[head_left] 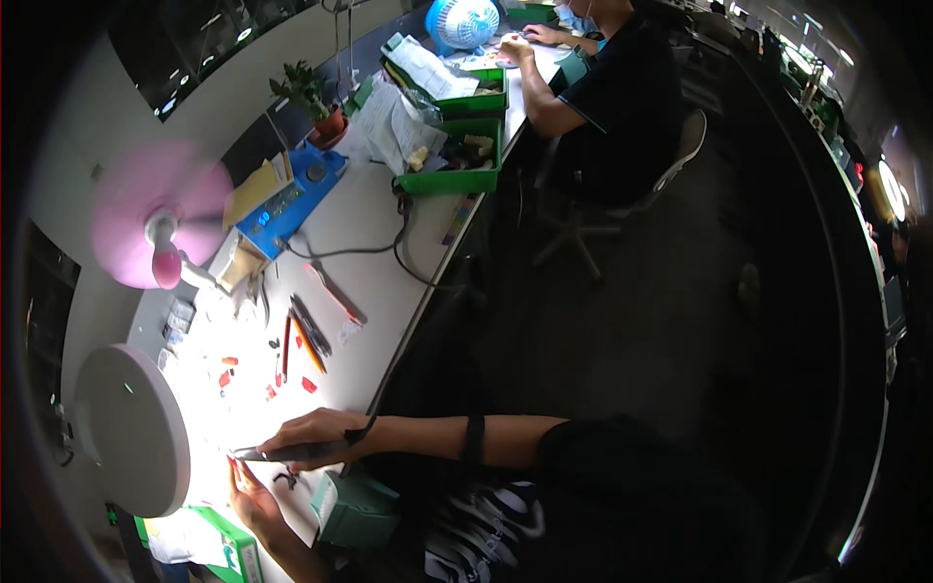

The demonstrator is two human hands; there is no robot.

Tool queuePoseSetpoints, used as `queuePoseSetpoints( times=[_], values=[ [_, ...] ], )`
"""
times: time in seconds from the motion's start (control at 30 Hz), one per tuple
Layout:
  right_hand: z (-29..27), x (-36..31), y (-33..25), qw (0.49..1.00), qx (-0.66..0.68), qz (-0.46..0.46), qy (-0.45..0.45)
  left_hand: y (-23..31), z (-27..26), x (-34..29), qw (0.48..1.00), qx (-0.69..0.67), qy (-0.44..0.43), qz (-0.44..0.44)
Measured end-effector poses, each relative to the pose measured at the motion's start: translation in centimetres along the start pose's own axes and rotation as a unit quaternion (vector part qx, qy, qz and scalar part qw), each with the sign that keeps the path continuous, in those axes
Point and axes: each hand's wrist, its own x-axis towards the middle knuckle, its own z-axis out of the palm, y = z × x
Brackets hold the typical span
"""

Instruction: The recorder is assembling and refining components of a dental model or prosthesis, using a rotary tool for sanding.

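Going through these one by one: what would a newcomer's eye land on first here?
Probably the blurred pink fan at the left, with the round white lamp below it. Beside the lamp, the right hand holds a dark corded tool, its tip close to the left hand. A blue fan stands at the top.

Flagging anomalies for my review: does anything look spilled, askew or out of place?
Small red scraps lie scattered near the pen-like tools on the partly overexposed white workbench, looking untidy; nothing else stands out.
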Motion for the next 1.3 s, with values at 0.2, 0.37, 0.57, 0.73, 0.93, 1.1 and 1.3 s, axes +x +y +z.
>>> queuePoseSetpoints(
  times=[0.2,0.37,0.57,0.73,0.93,1.1,1.3],
  values=[
    [-0.5,0.1,-0.2,0.999,0.032,0.008,-0.01,-0.3,-0.4,-0.4,0.997,-0.063,-0.011,-0.036],
    [-0.6,0.2,-0.5,0.997,0.076,0.014,-0.002,-0.1,-0.4,-0.9,0.997,-0.064,-0.033,-0.025],
    [-0.7,0.3,-1.1,0.999,0.04,-0.006,0.008,-0.4,-0.4,-1.1,0.997,-0.064,-0.052,-0.008],
    [-0.7,0.4,-1.1,0.998,0.046,0.034,-0.016,-0.6,-0.8,-1.3,0.993,-0.103,-0.056,-0.035],
    [-0.5,0.8,-1.1,0.998,0.055,0.042,-0.005,-1.0,1.0,-2.8,0.998,-0.041,-0.036,0.012],
    [-0.8,0.3,-1.5,0.985,0.042,0.166,-0.012,-0.2,4.0,-4.9,0.992,-0.099,-0.068,-0.044],
    [-0.5,0.1,-0.7,0.991,0.02,0.129,0.009,0.7,5.7,-5.6,0.993,-0.091,-0.031,-0.061]
  ],
)
